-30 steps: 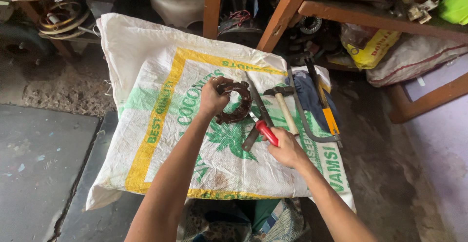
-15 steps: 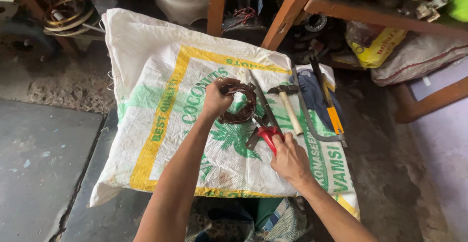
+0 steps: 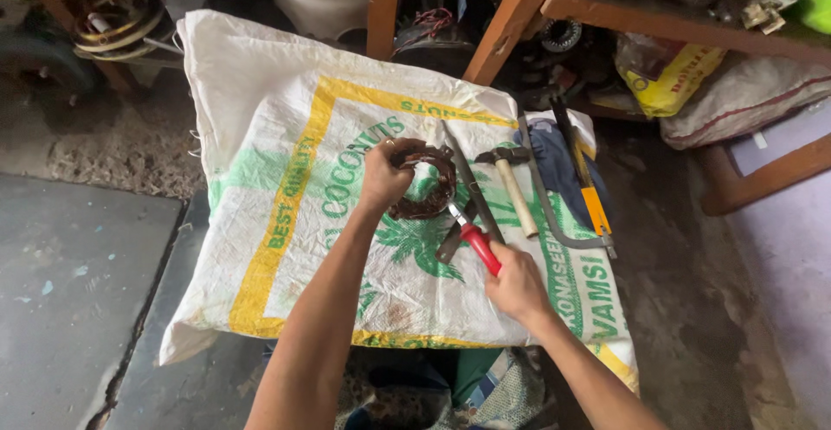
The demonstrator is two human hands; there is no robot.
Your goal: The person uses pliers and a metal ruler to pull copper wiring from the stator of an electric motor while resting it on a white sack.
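Left hand (image 3: 383, 174) closes around the rusty brown ring-shaped coil (image 3: 426, 186), steadying its nine o'clock edge on the white woven sack (image 3: 260, 109). Right hand (image 3: 517, 287) is shut on the red-handled pliers (image 3: 470, 239), their tips at the coil's five o'clock rim. This looks like the gripping step; next calls for a firm bite there. A hammer (image 3: 512, 186) lies at three o'clock.

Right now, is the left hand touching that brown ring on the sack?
Touching. The head view shows the left hand closed on the rim of the brown ring, its fingers wrapped over the ring's upper left edge, with no gap between them.
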